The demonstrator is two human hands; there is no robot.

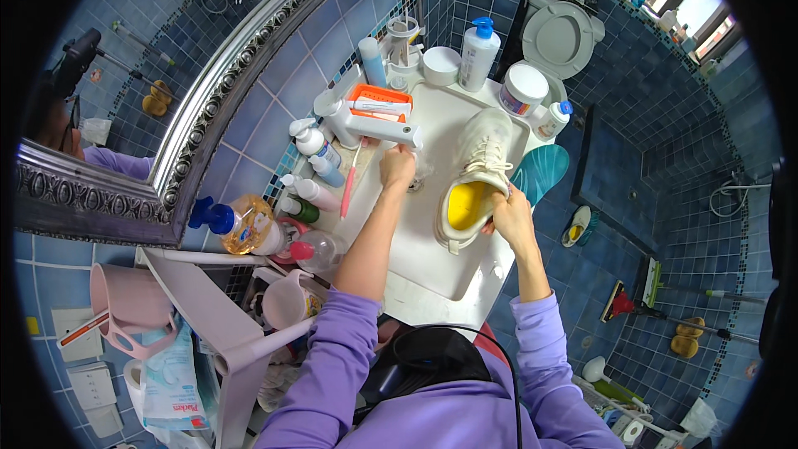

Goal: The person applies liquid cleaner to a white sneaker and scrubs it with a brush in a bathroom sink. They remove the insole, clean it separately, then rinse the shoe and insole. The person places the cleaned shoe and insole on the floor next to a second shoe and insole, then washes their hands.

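A white lace-up sneaker (485,156) with a yellow interior is held over the right side of a white washbasin (430,262). My right hand (512,215) grips its collar near the heel. My left hand (398,165) is at the spout end of the white faucet (380,128), above the drain; its fingertips are partly hidden, and I cannot tell whether it holds anything. Water seems to run just right of that hand. A teal patterned insole (541,173) lies at the basin's right edge, beside the sneaker. A pink-handled brush (349,190) rests left of my left hand.
Pump bottles (478,56), a white tub (523,88) and an orange basket (381,98) line the counter's back. More bottles (252,224) stand at left, above a pink shelf rack (206,312). Another shoe (576,226) is on the floor at right, near the toilet (559,37).
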